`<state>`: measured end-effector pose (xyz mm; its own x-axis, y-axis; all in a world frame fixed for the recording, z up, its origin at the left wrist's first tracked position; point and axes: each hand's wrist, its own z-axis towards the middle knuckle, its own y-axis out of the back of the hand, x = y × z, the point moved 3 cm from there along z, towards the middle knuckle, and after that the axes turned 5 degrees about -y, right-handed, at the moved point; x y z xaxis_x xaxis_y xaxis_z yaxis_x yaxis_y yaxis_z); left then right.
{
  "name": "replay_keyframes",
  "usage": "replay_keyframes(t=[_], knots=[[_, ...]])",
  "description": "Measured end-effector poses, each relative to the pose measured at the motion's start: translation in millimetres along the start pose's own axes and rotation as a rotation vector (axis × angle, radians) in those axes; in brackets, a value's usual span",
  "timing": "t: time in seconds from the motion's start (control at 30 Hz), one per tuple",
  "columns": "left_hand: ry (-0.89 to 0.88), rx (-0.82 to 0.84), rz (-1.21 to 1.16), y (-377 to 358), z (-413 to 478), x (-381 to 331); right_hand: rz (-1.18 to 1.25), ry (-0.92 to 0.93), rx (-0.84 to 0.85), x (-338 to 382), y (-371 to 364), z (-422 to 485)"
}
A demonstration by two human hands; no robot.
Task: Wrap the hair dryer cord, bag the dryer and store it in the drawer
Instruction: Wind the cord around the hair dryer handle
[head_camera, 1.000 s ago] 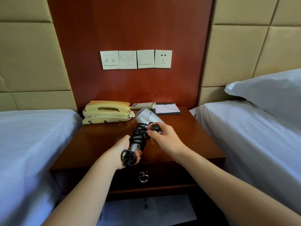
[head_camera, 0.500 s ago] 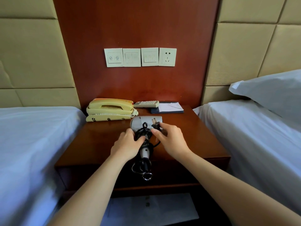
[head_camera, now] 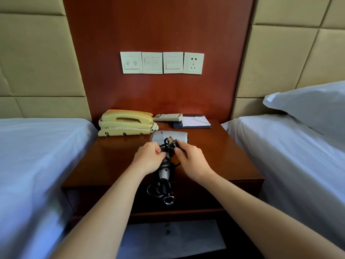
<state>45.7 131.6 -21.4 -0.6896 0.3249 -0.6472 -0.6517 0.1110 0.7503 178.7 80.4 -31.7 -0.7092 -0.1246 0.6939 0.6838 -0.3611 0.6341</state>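
Note:
A silver hair dryer [head_camera: 169, 136] lies on the wooden nightstand [head_camera: 220, 156], barrel away from me, handle [head_camera: 164, 171] pointing at the front edge. Its black cord [head_camera: 158, 187] is wound round the handle, and loops hang over the edge. My left hand [head_camera: 149, 158] grips the upper handle and the cord wraps. My right hand [head_camera: 190, 158] pinches the black plug [head_camera: 172, 143] just above the handle. The drawer [head_camera: 196, 195] below is closed, its metal ring pull [head_camera: 169, 200] showing under the cord loops. No bag is visible.
A beige telephone [head_camera: 127, 122], a remote control [head_camera: 168, 117] and a notepad on a dark folder [head_camera: 192, 122] sit at the back of the nightstand. Beds with white sheets [head_camera: 37, 156] flank it; a pillow [head_camera: 313, 107] lies right. A wall socket [head_camera: 193, 63] is above.
The dryer went from being held up at an angle to lying flat on the nightstand. My left hand shifted from the handle's lower end to its upper part; my right hand kept the plug.

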Motion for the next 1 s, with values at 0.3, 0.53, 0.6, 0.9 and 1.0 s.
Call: replay_keyframes(t=[0.3, 0.53, 0.6, 0.9, 1.0], knots=[[-0.08, -0.085, 0.244, 5.8, -8.6, -1.6, -0.131, 0.03, 0.011, 9.8, -2.4, -0.9], [-0.148, -0.111, 0.227, 6.4, -9.0, -7.1, -0.332, 0.065, 0.011, 18.8, 8.5, 2.3], [-0.167, -0.105, 0.222, 5.3, -9.0, -9.5, -0.395, 0.07, 0.02, 22.0, 12.1, 2.4], [-0.268, -0.155, 0.318, 6.3, -21.9, -27.1, -0.608, 0.091, 0.07, 36.3, 20.3, 1.4], [-0.277, -0.161, 0.308, 6.0, -25.0, -29.1, -0.61, 0.068, 0.073, 40.1, 20.8, -0.3]])
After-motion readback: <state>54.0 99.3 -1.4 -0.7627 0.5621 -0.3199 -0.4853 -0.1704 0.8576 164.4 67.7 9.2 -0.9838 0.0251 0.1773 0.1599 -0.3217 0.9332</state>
